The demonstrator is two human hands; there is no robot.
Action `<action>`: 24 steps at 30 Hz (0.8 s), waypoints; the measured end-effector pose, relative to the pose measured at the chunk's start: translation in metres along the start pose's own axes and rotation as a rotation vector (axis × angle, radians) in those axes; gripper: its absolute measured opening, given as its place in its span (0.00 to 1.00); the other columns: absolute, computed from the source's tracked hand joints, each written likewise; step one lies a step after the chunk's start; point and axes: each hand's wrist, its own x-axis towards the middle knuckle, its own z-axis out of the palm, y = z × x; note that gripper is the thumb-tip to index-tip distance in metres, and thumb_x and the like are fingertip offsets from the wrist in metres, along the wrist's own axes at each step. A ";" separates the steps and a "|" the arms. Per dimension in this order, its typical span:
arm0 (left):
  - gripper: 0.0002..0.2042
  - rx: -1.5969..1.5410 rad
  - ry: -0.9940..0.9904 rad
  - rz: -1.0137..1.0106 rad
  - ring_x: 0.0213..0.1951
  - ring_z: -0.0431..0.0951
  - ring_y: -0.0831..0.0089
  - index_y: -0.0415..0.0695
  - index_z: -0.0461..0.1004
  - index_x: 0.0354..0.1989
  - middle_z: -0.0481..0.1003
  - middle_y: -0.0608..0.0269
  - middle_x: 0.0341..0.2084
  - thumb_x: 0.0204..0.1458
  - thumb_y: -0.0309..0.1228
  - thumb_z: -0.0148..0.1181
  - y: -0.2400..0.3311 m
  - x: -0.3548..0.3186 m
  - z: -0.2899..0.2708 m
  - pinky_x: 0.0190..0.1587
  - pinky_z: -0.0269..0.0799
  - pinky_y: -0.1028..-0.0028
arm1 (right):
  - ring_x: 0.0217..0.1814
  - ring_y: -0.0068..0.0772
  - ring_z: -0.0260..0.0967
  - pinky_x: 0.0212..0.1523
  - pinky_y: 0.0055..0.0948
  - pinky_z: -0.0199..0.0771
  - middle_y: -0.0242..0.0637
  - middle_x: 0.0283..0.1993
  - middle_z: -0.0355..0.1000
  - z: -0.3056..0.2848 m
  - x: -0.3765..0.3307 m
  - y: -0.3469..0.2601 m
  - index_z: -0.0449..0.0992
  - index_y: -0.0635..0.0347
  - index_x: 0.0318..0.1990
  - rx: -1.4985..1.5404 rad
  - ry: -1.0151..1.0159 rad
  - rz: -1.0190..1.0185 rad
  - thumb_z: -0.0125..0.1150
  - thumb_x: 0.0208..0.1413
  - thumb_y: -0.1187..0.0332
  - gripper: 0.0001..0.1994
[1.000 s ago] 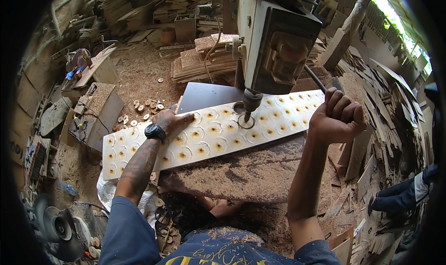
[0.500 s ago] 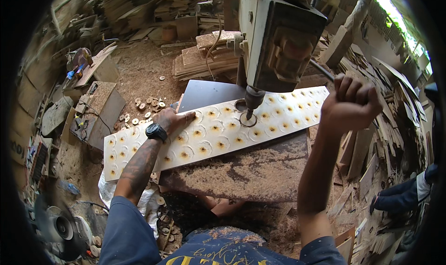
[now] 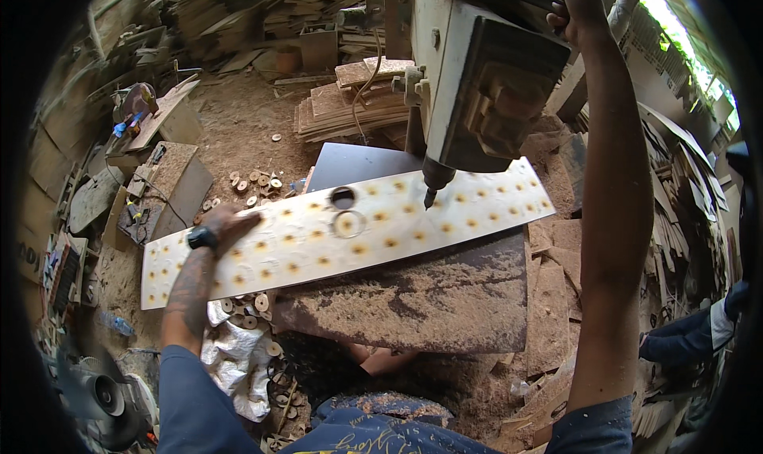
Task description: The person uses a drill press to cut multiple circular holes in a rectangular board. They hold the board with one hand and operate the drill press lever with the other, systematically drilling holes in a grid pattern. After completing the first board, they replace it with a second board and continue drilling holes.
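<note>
A long white board (image 3: 298, 251), marked with rows of brown-scorched spots and faint rings, lies slanted across the drill press table (image 3: 413, 295). My left hand (image 3: 230, 227), slightly blurred, grips its far edge left of the middle. One dark round hole goes through the board near that edge, with a cut ring just below it. The drill press (image 3: 485, 88) stands over the board; its bit (image 3: 430, 198) points down, to the right of the hole. High at the upper right, my right hand (image 3: 582, 15) is closed around the machine's lever, which is mostly hidden.
Sawdust covers the near part of the table. Several round wooden discs (image 3: 258, 180) lie on the floor to the left, others by a white sack (image 3: 238, 366). Board stacks (image 3: 342, 108) stand behind, a fan (image 3: 103, 394) lower left. Another person's leg (image 3: 683, 343) shows at right.
The board has slid left under the bit with my left hand on it, bringing the hole and ring left of the bit. My right hand has risen with the lever, and the bit stands higher.
</note>
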 end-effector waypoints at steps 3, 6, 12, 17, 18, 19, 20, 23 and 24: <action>0.36 -0.044 0.051 0.004 0.30 0.82 0.59 0.38 0.84 0.30 0.82 0.49 0.25 0.49 0.68 0.60 -0.094 -0.014 -0.020 0.36 0.74 0.60 | 0.11 0.18 0.45 0.12 0.26 0.46 0.20 0.15 0.49 -0.001 0.001 0.001 0.60 0.43 0.23 -0.005 0.031 -0.018 0.49 0.62 0.60 0.13; 0.37 0.097 -0.050 -0.077 0.31 0.82 0.57 0.36 0.83 0.30 0.82 0.47 0.26 0.51 0.67 0.58 -0.171 -0.023 -0.046 0.38 0.74 0.60 | 0.11 0.18 0.45 0.12 0.26 0.45 0.20 0.14 0.48 0.000 0.000 0.001 0.60 0.43 0.23 -0.003 0.056 -0.027 0.49 0.61 0.60 0.14; 0.38 -0.007 -0.050 -0.203 0.27 0.80 0.58 0.35 0.82 0.25 0.80 0.48 0.23 0.49 0.68 0.59 -0.157 -0.020 -0.041 0.35 0.72 0.59 | 0.11 0.19 0.44 0.11 0.27 0.45 0.20 0.14 0.48 0.001 -0.009 -0.003 0.58 0.42 0.22 0.015 0.064 -0.045 0.50 0.61 0.60 0.15; 0.42 -0.018 0.091 -0.135 0.23 0.77 0.59 0.37 0.80 0.18 0.77 0.50 0.17 0.43 0.75 0.58 -0.021 0.010 -0.020 0.27 0.67 0.58 | 0.11 0.19 0.43 0.11 0.27 0.44 0.20 0.14 0.47 -0.001 -0.013 -0.003 0.58 0.42 0.21 0.033 0.062 -0.059 0.50 0.60 0.60 0.15; 0.42 -0.064 0.052 -0.098 0.23 0.77 0.59 0.38 0.81 0.20 0.78 0.50 0.18 0.43 0.76 0.58 0.007 0.014 -0.017 0.28 0.68 0.57 | 0.11 0.19 0.43 0.11 0.28 0.44 0.20 0.14 0.47 -0.002 -0.014 -0.003 0.57 0.42 0.21 0.038 0.062 -0.064 0.50 0.60 0.60 0.16; 0.43 -0.041 0.067 -0.098 0.25 0.78 0.59 0.38 0.82 0.21 0.79 0.50 0.21 0.43 0.77 0.58 0.035 0.021 -0.013 0.30 0.70 0.58 | 0.11 0.19 0.43 0.11 0.28 0.44 0.20 0.14 0.47 -0.003 -0.014 -0.002 0.57 0.42 0.20 0.042 0.062 -0.068 0.50 0.60 0.60 0.16; 0.44 -0.038 0.058 -0.090 0.29 0.81 0.57 0.37 0.84 0.25 0.82 0.47 0.25 0.42 0.77 0.57 0.059 0.026 -0.009 0.33 0.73 0.59 | 0.10 0.19 0.43 0.11 0.28 0.44 0.20 0.14 0.47 -0.004 -0.015 -0.002 0.57 0.42 0.20 0.046 0.059 -0.074 0.50 0.60 0.60 0.16; 0.46 -0.077 0.053 -0.062 0.37 0.84 0.54 0.34 0.85 0.30 0.83 0.42 0.32 0.41 0.78 0.57 0.116 0.042 0.002 0.39 0.77 0.61 | 0.10 0.19 0.43 0.11 0.28 0.44 0.20 0.14 0.47 -0.007 -0.018 -0.001 0.57 0.42 0.20 0.049 0.052 -0.091 0.50 0.60 0.60 0.16; 0.47 -0.082 0.051 -0.047 0.37 0.84 0.54 0.34 0.85 0.30 0.83 0.41 0.32 0.42 0.78 0.57 0.128 0.045 0.006 0.39 0.77 0.60 | 0.10 0.19 0.43 0.11 0.28 0.44 0.20 0.14 0.47 -0.007 -0.018 0.000 0.57 0.42 0.20 0.049 0.071 -0.100 0.51 0.60 0.59 0.16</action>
